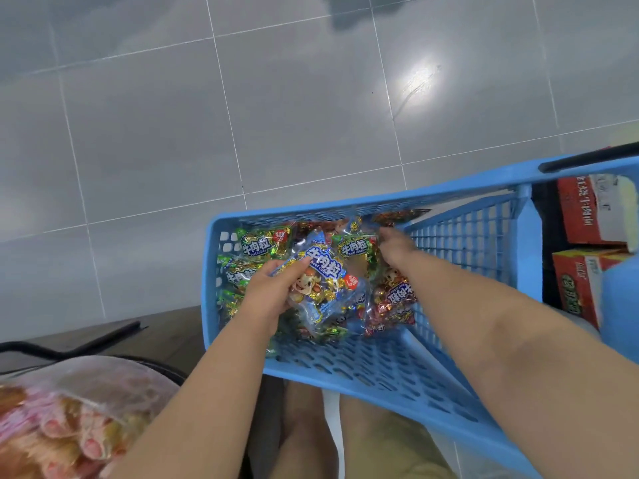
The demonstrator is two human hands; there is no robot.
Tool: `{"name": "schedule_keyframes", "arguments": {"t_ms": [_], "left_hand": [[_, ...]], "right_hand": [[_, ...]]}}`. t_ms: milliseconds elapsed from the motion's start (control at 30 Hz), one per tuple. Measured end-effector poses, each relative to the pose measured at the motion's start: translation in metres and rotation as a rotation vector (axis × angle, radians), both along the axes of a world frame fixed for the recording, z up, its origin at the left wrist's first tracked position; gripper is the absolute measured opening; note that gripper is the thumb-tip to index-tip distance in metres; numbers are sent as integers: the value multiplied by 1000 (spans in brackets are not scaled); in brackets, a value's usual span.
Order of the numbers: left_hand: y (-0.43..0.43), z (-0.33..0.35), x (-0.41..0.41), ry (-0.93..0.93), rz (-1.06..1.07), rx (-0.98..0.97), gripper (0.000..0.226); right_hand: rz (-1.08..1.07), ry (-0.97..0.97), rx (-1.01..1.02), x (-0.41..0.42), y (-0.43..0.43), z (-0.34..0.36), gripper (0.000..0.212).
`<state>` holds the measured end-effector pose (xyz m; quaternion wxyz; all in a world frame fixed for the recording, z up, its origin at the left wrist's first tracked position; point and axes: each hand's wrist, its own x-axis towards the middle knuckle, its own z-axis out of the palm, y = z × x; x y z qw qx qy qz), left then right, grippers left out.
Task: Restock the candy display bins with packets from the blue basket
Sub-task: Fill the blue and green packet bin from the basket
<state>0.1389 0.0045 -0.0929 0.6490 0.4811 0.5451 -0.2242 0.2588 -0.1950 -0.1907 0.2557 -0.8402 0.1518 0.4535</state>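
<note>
Pick step: left hand (pixel 273 292) grips a blue packet (pixel 325 288) inside the blue basket (pixel 380 371); right hand (pixel 394 247) digs among the far packets, grip can't be told. Next, I'd judge: lift clear of the wall; carry to the matching bin.

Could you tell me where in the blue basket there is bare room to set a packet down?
At the near end of the blue basket, the floor lies bare between the packet pile and the near rim. The far end is crowded: packets cover it wall to wall, with the left hand, holding a blue packet, and the right hand among them.
</note>
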Motion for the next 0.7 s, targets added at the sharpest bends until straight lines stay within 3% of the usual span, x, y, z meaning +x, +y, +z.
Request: {"name": "schedule_keyframes", "arguments": {"t_ms": [100, 233, 333, 433, 500, 600, 700], "left_hand": [[-5, -5, -3, 3, 114, 9, 76], [-12, -6, -8, -7, 259, -4, 72], [-16, 0, -12, -59, 332, -60, 64], [-21, 11, -20, -106, 343, -67, 68], [-25, 22, -26, -141, 339, -44, 57], [-34, 41, -37, -179, 388, -28, 16], [-43, 61, -54, -175, 448, -1, 11]], "right_hand": [[115, 44, -48, -2, -1, 4, 43], [217, 263, -8, -11, -7, 17, 81], [75, 273, 123, -23, -8, 27, 81], [-185, 259, 280, -32, -5, 33, 59], [-149, 179, 266, -36, -3, 40, 59], [5, 76, 200, -41, -7, 57, 79], [111, 10, 137, -46, -17, 83, 88]]}}
